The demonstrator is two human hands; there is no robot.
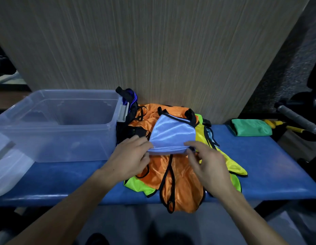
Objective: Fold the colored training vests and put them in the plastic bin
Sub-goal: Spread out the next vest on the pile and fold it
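A light blue vest (173,134) with black trim lies folded on top of a pile of vests on the blue bench (270,167). My left hand (129,156) pinches its near left edge. My right hand (206,161) grips its near right edge. Beneath it spreads an orange vest (180,181), which hangs over the bench's front edge. A yellow vest (224,160) lies to the right and a neon green vest (136,184) peeks out underneath. The clear plastic bin (107,138) stands open on the bench to the left, with nothing visible inside.
A dark bag with purple trim (129,103) sits between the bin and the pile. A folded green cloth (251,127) lies at the bench's far right, beside yellow-handled tools (277,123) and a grey bar (297,119). A wooden panel (153,41) rises behind. The bin's lid (7,167) lies at left.
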